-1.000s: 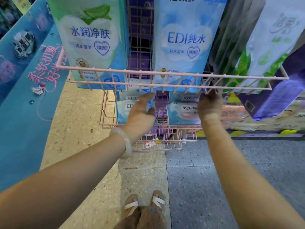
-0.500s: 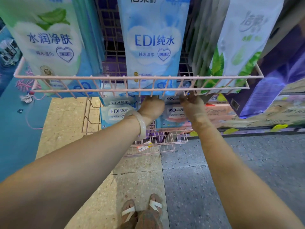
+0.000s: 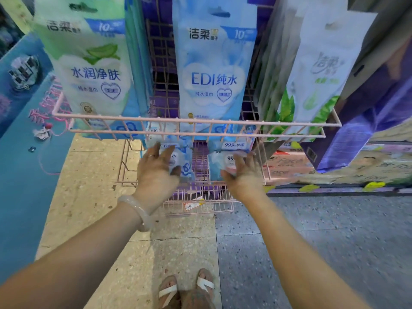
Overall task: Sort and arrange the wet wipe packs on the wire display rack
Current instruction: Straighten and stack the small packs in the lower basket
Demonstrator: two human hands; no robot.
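Observation:
A pink wire display rack (image 3: 200, 121) stands in front of me with tall wet wipe packs hanging above its upper rail: a green-and-white one (image 3: 93, 74), a blue EDI one (image 3: 214, 79) and a white leaf-print one (image 3: 323, 70). Below the rail, small packs stand on a lower shelf. My left hand (image 3: 156, 170) lies with spread, straight fingers against a small blue EDI pack (image 3: 182, 161). My right hand (image 3: 244, 175) touches a small blue "999" pack (image 3: 223, 161) with fingers stretched up and thumb at its lower edge. A second "999" pack (image 3: 234, 145) stands behind.
A blue display panel (image 3: 22, 175) fills the left side. Purple boxes (image 3: 367, 108) and printed cartons (image 3: 287, 166) sit right of the rack. The lowest wire shelf (image 3: 218, 204) holds a loose price tag (image 3: 192, 205). My sandalled feet (image 3: 187, 291) stand on tiled floor.
Both hands have come down and apart from under the upper rail, the left to the EDI pack, the right to the "999" pack. The view has tilted upward.

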